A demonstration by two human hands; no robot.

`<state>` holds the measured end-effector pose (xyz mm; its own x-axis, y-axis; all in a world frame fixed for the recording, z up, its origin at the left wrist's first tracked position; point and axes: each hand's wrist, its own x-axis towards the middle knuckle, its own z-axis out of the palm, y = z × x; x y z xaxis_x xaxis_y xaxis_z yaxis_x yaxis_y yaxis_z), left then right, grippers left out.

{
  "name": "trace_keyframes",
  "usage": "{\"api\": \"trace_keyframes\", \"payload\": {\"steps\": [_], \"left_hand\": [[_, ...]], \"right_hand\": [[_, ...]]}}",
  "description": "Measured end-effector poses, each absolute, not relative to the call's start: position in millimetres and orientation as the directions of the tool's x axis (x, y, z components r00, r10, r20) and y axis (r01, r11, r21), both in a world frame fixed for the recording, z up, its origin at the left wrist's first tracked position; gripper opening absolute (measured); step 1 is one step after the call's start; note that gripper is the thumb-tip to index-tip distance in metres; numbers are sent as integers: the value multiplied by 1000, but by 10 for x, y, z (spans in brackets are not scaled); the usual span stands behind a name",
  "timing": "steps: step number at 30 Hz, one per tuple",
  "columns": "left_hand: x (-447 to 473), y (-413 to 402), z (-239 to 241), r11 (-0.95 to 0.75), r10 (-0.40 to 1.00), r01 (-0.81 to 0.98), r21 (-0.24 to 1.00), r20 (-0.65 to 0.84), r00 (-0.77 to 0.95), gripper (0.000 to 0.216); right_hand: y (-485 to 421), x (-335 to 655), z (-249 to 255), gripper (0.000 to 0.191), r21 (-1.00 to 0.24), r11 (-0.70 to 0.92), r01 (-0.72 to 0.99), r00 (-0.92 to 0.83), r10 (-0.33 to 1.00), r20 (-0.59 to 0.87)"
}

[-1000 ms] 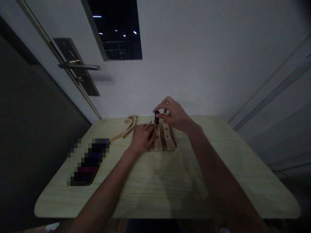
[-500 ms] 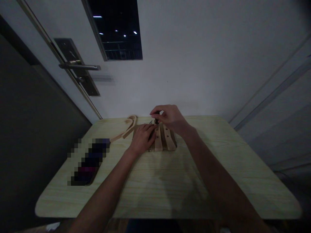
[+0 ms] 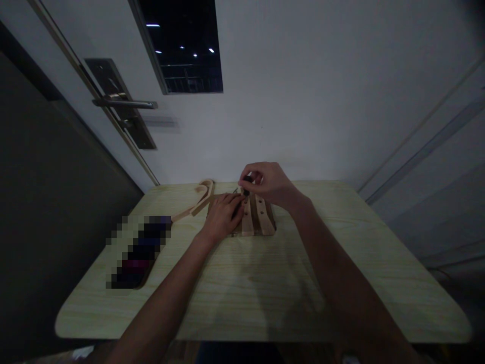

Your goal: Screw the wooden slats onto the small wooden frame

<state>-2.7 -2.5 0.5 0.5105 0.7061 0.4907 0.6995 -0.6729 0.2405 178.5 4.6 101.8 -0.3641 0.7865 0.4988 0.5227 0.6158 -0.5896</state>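
My right hand (image 3: 268,183) pinches a short black-handled tool, apparently a screwdriver (image 3: 248,186). It stands nearly upright, its lower end near a hole at the far end of a pale wooden strip (image 3: 247,223). A second strip with holes (image 3: 265,218) lies to its right; both rest on a darker wooden base (image 3: 256,217). My left hand (image 3: 224,215) lies flat over the left part of this wooden piece, fingers stretched out. Its fingertips are close to the tool's lower end. What lies under the palm is hidden. Small metal bits (image 3: 235,190) show behind the fingers.
A curved, hook-shaped wooden piece (image 3: 204,197) lies left of my left hand. Nearer on the left is a dark, pixelated phone-like object (image 3: 142,258). The pale wood-grain table (image 3: 341,283) meets a white door (image 3: 303,101) with a metal handle (image 3: 129,104) behind.
My right hand has shifted slightly right, and its grip on the tool has changed a little, with more of the black handle showing. My left hand stays in place.
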Motion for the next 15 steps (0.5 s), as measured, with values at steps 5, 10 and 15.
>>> {"api": "trace_keyframes", "payload": {"steps": [5,10,15], "left_hand": [[-25,-24,3,-663,712,713,226,483,509,32],[-25,-26,16,-664,714,713,227,476,513,32],[-28,-26,18,-669,713,703,242,477,514,34]], "right_hand": [[50,1776,1005,44,-536,617,576,-366,781,506],[64,1741,973,46,-524,632,571,-343,764,547],[70,1735,991,38,-555,689,467,-346,720,602]]}}
